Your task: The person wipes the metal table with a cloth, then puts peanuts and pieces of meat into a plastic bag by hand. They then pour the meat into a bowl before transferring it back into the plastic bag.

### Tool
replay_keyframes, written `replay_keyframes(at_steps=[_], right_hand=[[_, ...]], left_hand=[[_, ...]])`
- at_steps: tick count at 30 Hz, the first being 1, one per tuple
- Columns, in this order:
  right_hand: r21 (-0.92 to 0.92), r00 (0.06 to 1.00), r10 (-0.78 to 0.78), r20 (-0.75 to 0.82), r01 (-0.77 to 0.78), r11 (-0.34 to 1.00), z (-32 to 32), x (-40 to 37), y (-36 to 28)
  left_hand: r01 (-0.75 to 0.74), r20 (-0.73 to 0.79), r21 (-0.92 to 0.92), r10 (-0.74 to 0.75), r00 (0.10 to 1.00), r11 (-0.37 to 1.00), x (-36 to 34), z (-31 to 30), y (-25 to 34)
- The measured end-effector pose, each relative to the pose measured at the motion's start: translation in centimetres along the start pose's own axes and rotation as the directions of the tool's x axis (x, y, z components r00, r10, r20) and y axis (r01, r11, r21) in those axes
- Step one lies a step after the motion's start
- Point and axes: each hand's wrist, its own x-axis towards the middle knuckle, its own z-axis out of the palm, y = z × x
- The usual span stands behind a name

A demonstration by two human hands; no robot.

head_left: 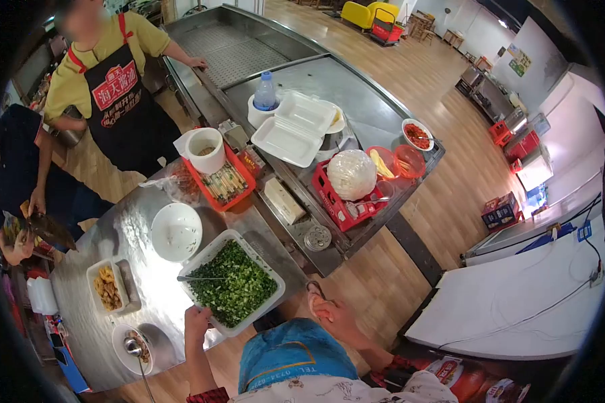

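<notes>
A white rectangular tub (273, 277) full of chopped scallions (235, 282) sits at the near edge of the steel table, and a thin metal handle (202, 278) lies across its left side. My left hand (199, 324) grips the near left corner of this tub. To the right of the tub, over the floor, my right hand (333, 319) is closed, with a small dark curved thing at its fingertips that I cannot make out. A white bowl (176, 232) stands just behind the tub. Below me shows a blue apron (299, 356).
On the steel table (144, 201) are a tub of fried pieces (107, 287), a bowl with a ladle (133, 349) and a red basket of skewers (223, 181). An open foam box (296, 127) and a red crate (343, 208) stand on the counter beyond. Two people stand across the table.
</notes>
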Motion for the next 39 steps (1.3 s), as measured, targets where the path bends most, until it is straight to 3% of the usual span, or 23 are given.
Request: replay_keyframes(at_steps=[4, 6, 7, 9, 11, 13, 14, 15, 17, 19, 20, 21, 22, 25, 30, 32, 33, 36, 39], right_hand=[[0.111, 0.994, 0.059, -0.092, -0.048, 0.993, -0.4, -1.1, -1.1], [0.132, 0.991, 0.084, -0.107, -0.070, 0.989, -0.7, -1.6, -1.6], [0.168, 0.985, 0.117, -0.124, -0.095, 0.981, -0.8, -1.8, -1.8], [0.201, 0.979, 0.153, -0.135, -0.124, 0.972, -0.9, -2.3, -2.0], [0.598, 0.910, 0.413, -0.048, -0.305, 0.741, -0.7, -2.7, -2.3], [0.689, 0.909, 0.413, -0.056, -0.265, 0.675, -1.1, -2.3, -1.9], [0.769, 0.905, 0.421, -0.054, -0.231, 0.595, -1.5, -2.3, -1.6], [0.764, 0.906, 0.419, -0.049, -0.237, 0.601, -2.1, -2.1, -1.5], [0.644, 0.935, 0.279, -0.218, -0.076, 0.761, -3.7, -1.1, -1.1], [0.666, 0.920, 0.332, -0.209, -0.115, 0.737, -5.5, -0.4, -1.2], [0.689, 0.899, 0.391, -0.200, -0.155, 0.708, -6.4, 0.1, -1.1], [0.686, 0.904, 0.382, -0.190, -0.156, 0.711, -7.1, 0.7, -0.4], [0.639, 0.909, 0.360, -0.211, -0.150, 0.754, -7.6, 1.1, 0.4], [0.564, 0.914, 0.344, -0.214, -0.172, 0.808, -9.0, 1.9, 1.6], [0.508, 0.908, 0.376, -0.184, -0.240, 0.827, -11.7, 4.6, 0.7], [0.406, 0.932, 0.195, -0.307, -0.057, 0.912, -13.0, 6.9, -0.8], [0.409, 0.932, 0.196, -0.306, -0.057, 0.911, -13.8, 8.3, -1.9], [-0.079, 0.963, -0.188, -0.193, 0.176, 0.981, -14.5, 12.8, -4.2], [-0.417, 0.934, -0.357, 0.008, 0.327, 0.848, -11.2, 17.1, -4.3]], left_hand=[[0.018, 0.046, -0.026, -0.017, 0.999, 0.999, -0.2, -1.3, -1.2], [-0.079, -0.081, 0.277, 0.105, 0.991, 0.958, -1.6, -2.4, -0.1], [-0.150, -0.156, 0.508, 0.262, 0.952, 0.848, -2.6, -2.7, 0.9], [-0.308, -0.165, 0.583, 0.481, 0.861, 0.752, -5.1, -0.8, 5.3], [-0.463, -0.004, 0.342, 0.494, 0.870, 0.818, -5.5, 2.5, 7.4], [-0.613, 0.247, 0.329, 0.562, 0.790, 0.718, -6.0, 6.6, 10.1], [-0.665, 0.365, 0.368, 0.556, 0.746, 0.650, -5.8, 8.9, 11.5], [-0.712, 0.480, 0.397, 0.531, 0.699, 0.579, -5.5, 11.1, 12.5], [-0.799, 0.527, 0.394, 0.601, 0.601, 0.453, -3.3, 16.0, 12.5], [-0.834, 0.484, 0.444, 0.696, 0.530, 0.327, -1.5, 20.5, 13.2], [-0.829, 0.471, 0.450, 0.700, 0.537, 0.333, -1.0, 22.2, 13.7], [-0.777, 0.466, 0.531, 0.649, 0.602, 0.339, -0.5, 23.8, 14.3], [-0.717, 0.455, 0.609, 0.590, 0.667, 0.339, 0.0, 25.1, 14.6], [-0.630, 0.430, 0.695, 0.502, 0.750, 0.347, 1.4, 27.6, 14.2], [-0.681, 0.383, 0.609, 0.601, 0.701, 0.407, 2.8, 27.9, 11.2], [-0.685, 0.339, 0.588, 0.637, 0.692, 0.431, 1.4, 26.4, 11.3], [-0.670, 0.308, 0.579, 0.636, 0.707, 0.464, 0.2, 25.1, 11.5], [-0.618, 0.238, 0.580, 0.615, 0.751, 0.531, -3.3, 21.2, 11.5], [-0.535, 0.158, 0.575, 0.557, 0.815, 0.619, -6.3, 18.0, 11.5]])
